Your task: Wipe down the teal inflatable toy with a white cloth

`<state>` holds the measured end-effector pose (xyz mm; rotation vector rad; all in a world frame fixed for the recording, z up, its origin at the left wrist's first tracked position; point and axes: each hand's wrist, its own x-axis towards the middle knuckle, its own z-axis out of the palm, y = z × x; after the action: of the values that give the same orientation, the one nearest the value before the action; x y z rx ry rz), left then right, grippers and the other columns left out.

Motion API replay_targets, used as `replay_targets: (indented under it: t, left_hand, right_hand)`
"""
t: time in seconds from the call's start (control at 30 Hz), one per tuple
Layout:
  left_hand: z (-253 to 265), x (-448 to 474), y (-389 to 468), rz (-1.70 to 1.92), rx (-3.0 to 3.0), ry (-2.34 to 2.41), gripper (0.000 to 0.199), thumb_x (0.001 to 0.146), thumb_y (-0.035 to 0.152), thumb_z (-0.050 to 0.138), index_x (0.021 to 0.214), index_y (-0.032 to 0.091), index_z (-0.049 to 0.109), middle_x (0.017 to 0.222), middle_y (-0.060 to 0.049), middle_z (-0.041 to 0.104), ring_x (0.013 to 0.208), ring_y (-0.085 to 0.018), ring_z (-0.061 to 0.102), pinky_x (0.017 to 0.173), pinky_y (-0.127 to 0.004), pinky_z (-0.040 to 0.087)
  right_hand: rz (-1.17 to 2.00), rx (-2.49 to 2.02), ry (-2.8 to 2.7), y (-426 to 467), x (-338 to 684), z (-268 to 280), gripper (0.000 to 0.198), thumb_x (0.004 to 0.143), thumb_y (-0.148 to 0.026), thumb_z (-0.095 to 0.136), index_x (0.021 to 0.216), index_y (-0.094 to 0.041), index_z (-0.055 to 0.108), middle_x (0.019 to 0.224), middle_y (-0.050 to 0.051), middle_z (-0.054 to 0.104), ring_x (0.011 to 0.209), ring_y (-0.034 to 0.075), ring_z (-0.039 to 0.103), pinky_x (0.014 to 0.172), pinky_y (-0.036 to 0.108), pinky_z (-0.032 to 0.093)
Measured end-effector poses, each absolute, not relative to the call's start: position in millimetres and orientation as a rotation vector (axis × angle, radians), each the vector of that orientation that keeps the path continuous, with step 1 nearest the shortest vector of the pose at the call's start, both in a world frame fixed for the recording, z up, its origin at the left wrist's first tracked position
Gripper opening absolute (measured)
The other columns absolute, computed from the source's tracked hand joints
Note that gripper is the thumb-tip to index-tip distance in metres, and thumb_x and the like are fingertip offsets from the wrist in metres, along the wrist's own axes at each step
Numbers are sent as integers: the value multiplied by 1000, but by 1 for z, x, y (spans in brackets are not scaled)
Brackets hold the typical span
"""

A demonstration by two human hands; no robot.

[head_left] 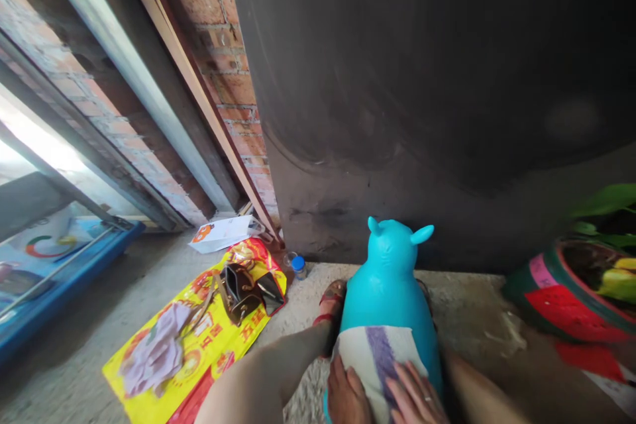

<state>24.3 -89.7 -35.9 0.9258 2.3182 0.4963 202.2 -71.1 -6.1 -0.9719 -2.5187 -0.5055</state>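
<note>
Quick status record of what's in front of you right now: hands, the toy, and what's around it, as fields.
left hand: flat on the cloth, at its lower left edge
right hand: flat on the cloth, fingers spread, ring on one finger
cloth: white with a purple stripe, draped over the toy's back
toy: turquoise animal with two ears, upright between the person's legs, facing the dark wall
left of toy: yellow printed bag flat on the floor, brown handbag on it
right of toy: painted plant pot

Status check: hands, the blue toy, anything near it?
Left hand and right hand flat on striped cloth, both open. Cloth lies over turquoise inflatable animal toy, upright on the concrete floor. Flower pot right of it, apart; yellow bag left.
</note>
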Motion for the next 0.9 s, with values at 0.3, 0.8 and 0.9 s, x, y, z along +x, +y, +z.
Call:
replay_targets:
  t: [0.3, 0.8, 0.9]
  left_hand:
    - [-28, -7, -25, 542, 903, 2176, 59, 90, 34, 15, 128, 8, 52, 131, -16, 60, 122, -22, 56, 103, -32, 43]
    - [-33, 7, 1, 627, 1226, 2194, 52, 89, 56, 46, 133, 28, 49, 145, -5, 48, 130, -29, 46, 110, -53, 36]
    - [-29, 11, 31, 601, 1299, 2182, 51, 92, 41, 37, 137, 18, 47, 146, -14, 46, 129, -34, 47, 108, -53, 38]
  right_hand:
    - [187, -1415, -2626, 18, 99, 31, 53, 88, -35, 47, 140, -27, 44, 158, 3, 16, 145, 33, 11, 116, 61, 15]
    - [-281, -1540, -2562, -46, 43, -86, 52, 85, -21, 42, 132, -40, 53, 132, -2, 57, 143, 25, 3, 103, 69, 36]
    - [-248, -1581, -2453, -11, 69, -65, 58, 82, -21, 45, 139, -27, 47, 143, 7, 46, 144, 34, 3, 105, 71, 31]
